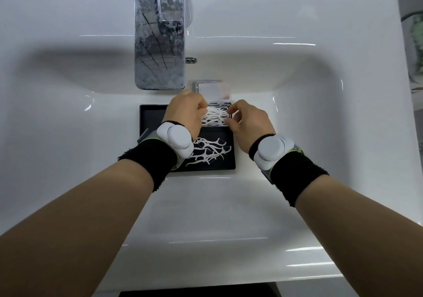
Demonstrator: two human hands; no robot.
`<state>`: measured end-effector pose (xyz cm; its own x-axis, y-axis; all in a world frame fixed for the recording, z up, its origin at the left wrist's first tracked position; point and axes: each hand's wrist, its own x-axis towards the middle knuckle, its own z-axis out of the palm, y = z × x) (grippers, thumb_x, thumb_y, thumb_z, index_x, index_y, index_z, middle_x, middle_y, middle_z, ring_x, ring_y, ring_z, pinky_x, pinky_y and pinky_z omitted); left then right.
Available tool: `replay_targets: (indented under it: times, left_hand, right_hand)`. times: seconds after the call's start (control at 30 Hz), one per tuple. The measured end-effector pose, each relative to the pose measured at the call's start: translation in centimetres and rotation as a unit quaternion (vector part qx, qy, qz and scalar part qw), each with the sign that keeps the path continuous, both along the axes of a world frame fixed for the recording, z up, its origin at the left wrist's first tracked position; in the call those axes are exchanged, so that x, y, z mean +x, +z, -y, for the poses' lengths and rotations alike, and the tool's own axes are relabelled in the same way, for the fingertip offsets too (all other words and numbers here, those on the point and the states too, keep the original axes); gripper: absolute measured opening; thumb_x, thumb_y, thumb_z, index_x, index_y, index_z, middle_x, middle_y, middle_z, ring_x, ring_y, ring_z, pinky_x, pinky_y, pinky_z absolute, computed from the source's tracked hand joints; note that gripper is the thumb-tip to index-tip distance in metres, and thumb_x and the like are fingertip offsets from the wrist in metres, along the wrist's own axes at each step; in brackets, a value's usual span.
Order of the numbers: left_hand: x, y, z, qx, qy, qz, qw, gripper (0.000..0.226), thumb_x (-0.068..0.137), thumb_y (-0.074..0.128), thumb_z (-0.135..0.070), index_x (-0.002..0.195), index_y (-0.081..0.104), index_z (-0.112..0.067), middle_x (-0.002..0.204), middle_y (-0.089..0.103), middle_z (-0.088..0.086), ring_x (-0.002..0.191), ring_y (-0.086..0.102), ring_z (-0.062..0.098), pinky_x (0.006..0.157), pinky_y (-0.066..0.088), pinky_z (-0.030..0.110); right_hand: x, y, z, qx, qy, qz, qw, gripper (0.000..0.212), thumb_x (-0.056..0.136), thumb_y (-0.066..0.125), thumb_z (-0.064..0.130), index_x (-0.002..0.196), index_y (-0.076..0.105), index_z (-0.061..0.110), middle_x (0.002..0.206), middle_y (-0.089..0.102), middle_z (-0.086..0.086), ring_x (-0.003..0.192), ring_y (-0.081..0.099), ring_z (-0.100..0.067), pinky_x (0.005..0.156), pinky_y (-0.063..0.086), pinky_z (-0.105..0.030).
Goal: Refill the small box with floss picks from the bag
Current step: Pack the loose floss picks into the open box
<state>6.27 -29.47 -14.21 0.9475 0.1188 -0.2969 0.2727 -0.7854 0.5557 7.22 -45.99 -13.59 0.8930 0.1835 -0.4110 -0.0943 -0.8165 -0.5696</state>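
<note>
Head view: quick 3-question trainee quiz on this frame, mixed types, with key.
1. True or false: the small box has its lid shut.
2. Where do the loose floss picks lie?
A. on the black tray
B. on the sink rim
C. under the tap
3. Fill in: the left hand and right hand meet over the ____.

Key: 1 false; 2 A; 3 box.

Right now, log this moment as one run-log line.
left hand: arranging white floss picks in small clear box | right hand: steadying box | black tray: loose picks remain
</note>
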Motion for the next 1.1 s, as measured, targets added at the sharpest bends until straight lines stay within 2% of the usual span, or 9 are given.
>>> replay_targets:
  times: [0.17, 0.27, 0.37, 0.43, 0.57, 0.73, 0.93, 1.1]
  left_hand:
    - [-1.3, 1.4, -2.0, 0.009, 0.013, -0.011, 1.0, 0.012, 0.088, 0.063, -0.019, 0.095, 0.071, -0.014, 0.098, 0.064, 0.01, 0.093, 0.061, 0.027, 0.087, 0.048, 0.035]
    - [-2.5, 2.0, -3.3, 0.014, -0.002, -0.027, 1.0, 0.012, 0.087, 0.064, -0.023, 0.095, 0.07, -0.016, 0.1, 0.064, 0.008, 0.093, 0.061, 0.024, 0.088, 0.046, 0.032]
    - [-3.8, 2.5, -4.6, 0.006, -0.013, -0.048, 0.999, 0.023, 0.085, 0.067, -0.024, 0.107, 0.066, -0.018, 0.109, 0.059, 0.005, 0.094, 0.058, 0.019, 0.088, 0.043, 0.028]
    - [-4.8, 2.6, -5.4, 0.01, -0.042, -0.085, 0.995, 0.037, 0.083, 0.07, -0.026, 0.118, 0.06, -0.02, 0.117, 0.054, 0.004, 0.101, 0.054, 0.019, 0.092, 0.042, 0.029]
    - [-5.9, 2.1, -6.2, 0.06, -0.118, -0.146, 0.98, 0.054, 0.08, 0.072, -0.035, 0.129, 0.051, -0.024, 0.129, 0.048, 0.005, 0.121, 0.044, 0.026, 0.101, 0.041, 0.038]
    - [-6.8, 0.8, -5.5, 0.114, -0.162, -0.115, 0.973, 0.077, 0.07, 0.079, -0.039, 0.136, 0.041, -0.024, 0.134, 0.04, 0.006, 0.121, 0.038, 0.03, 0.101, 0.04, 0.041]
    - [-6.8, 0.2, -5.2, 0.096, -0.153, -0.102, 0.978, 0.056, 0.074, 0.077, -0.029, 0.121, 0.05, -0.017, 0.125, 0.047, 0.007, 0.114, 0.043, 0.028, 0.094, 0.043, 0.042]
    - [-6.7, 0.2, -5.0, 0.08, -0.152, -0.117, 0.978, 0.038, 0.083, 0.069, -0.021, 0.117, 0.055, -0.012, 0.116, 0.056, 0.01, 0.11, 0.049, 0.028, 0.092, 0.044, 0.041]
  right_hand:
    - [-0.6, 0.7, -0.3, -0.004, 0.037, 0.001, 0.999, 0.017, 0.092, 0.056, 0.031, 0.106, 0.064, 0.024, 0.095, 0.062, 0.001, 0.085, 0.056, -0.019, 0.077, 0.048, -0.031]
    - [-1.3, 1.4, -1.0, 0.007, 0.075, -0.01, 0.997, 0.018, 0.09, 0.06, 0.031, 0.105, 0.065, 0.023, 0.089, 0.061, 0.003, 0.082, 0.056, -0.016, 0.077, 0.047, -0.028]
    - [-2.2, 2.2, -1.6, 0.004, 0.121, -0.036, 0.992, 0.024, 0.089, 0.063, 0.03, 0.112, 0.062, 0.023, 0.086, 0.062, 0.006, 0.083, 0.057, -0.017, 0.077, 0.048, -0.029]
    - [-2.8, 2.4, -1.9, -0.037, 0.171, -0.048, 0.984, 0.035, 0.087, 0.065, 0.031, 0.12, 0.056, 0.025, 0.093, 0.061, 0.006, 0.09, 0.058, -0.019, 0.08, 0.048, -0.03]
    - [-3.7, 1.8, -1.8, -0.142, 0.248, -0.039, 0.957, 0.056, 0.081, 0.071, 0.037, 0.129, 0.045, 0.028, 0.125, 0.054, 0.001, 0.113, 0.052, -0.024, 0.089, 0.048, -0.039]
    - [-4.3, 1.0, -2.6, -0.186, 0.283, 0.008, 0.941, 0.058, 0.076, 0.075, 0.036, 0.124, 0.046, 0.021, 0.127, 0.047, -0.005, 0.118, 0.044, -0.028, 0.084, 0.045, -0.038]
    - [-4.7, 0.2, -3.4, -0.158, 0.259, 0.022, 0.953, 0.026, 0.086, 0.065, 0.035, 0.107, 0.06, 0.019, 0.116, 0.055, -0.004, 0.117, 0.044, -0.025, 0.085, 0.042, -0.032]
    - [-5.1, 0.1, -3.7, -0.155, 0.252, 0.029, 0.955, 0.022, 0.089, 0.061, 0.037, 0.104, 0.066, 0.021, 0.11, 0.06, -0.003, 0.116, 0.045, -0.024, 0.086, 0.043, -0.032]
